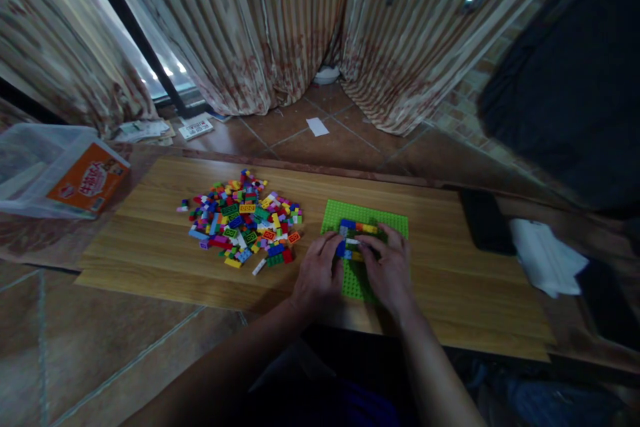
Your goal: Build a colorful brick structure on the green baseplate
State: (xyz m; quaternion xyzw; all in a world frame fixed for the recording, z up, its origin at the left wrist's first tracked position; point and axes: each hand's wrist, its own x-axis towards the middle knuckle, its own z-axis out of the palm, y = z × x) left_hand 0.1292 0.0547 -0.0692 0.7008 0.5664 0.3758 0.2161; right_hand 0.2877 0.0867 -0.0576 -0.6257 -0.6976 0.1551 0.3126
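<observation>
A person's L hand (pixel 317 273), fingers curled, touches a blue brick (pixel 341 249) on the green baseplate (pixel 369 207) under both hands; R hand (pixel 391 268), part-curled, has fingertips at a white brick (pixel 351 241). Can't tell if either grips. Assorted loose bricks (pixel 245 223) lie in a pile L of the L hand, near it.
</observation>
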